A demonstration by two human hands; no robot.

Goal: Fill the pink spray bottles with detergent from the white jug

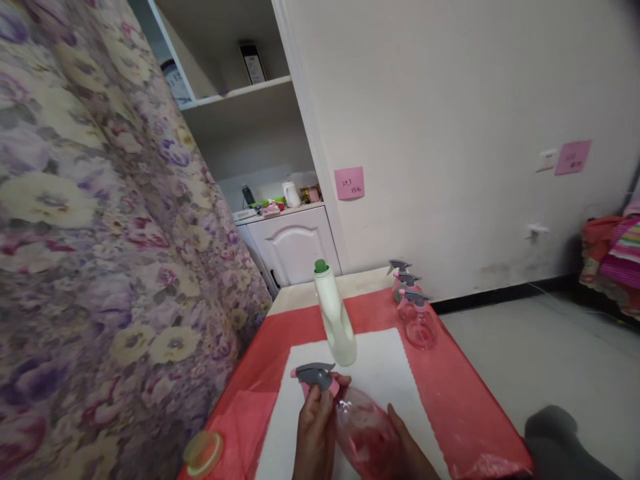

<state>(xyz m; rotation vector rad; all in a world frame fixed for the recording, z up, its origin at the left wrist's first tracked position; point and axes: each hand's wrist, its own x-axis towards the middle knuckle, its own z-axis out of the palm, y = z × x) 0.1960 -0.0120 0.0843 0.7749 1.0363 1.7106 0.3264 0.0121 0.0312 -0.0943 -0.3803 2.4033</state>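
My left hand (pixel 315 427) is wrapped round the neck of a clear pink spray bottle (pixel 363 430), just under its grey and pink trigger head (pixel 316 377). My right hand (pixel 407 443) cups the bottle's body from the right side; its fingers are mostly hidden behind the bottle. The bottle is tilted over a white cloth (pixel 380 373) on a red-covered table (pixel 450 387). A tall white bottle with a green cap (pixel 334 317) stands upright just beyond my hands.
Two or three more pink spray bottles (pixel 415 313) stand at the table's far right. A round orange-rimmed lid (pixel 203 453) lies at the near left corner. A flowered curtain (pixel 100 233) hangs at left; a white cabinet (pixel 293 243) and wall stand behind.
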